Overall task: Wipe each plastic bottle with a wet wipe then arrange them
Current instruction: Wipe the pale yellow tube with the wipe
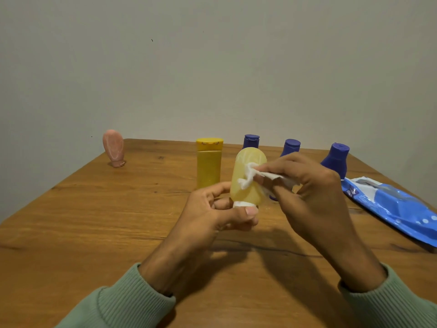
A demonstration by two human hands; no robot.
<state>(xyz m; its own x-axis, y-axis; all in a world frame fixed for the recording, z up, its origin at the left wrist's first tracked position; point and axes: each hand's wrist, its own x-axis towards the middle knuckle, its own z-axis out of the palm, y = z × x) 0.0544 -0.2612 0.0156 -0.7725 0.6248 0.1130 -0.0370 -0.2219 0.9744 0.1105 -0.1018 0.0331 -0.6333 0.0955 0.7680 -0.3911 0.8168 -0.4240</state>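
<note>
Head view: left hand (212, 210) beneath bottle (247, 159), right hand (312, 185) around wipe (248, 177).

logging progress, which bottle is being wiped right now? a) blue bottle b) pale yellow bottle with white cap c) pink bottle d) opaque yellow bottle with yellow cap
b: the right hand presses the wet wipe on the pale yellow bottle, which the left hand holds by its white cap.

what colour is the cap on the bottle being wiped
White, on the pale yellow bottle; its cap shows best in the head view.
</note>
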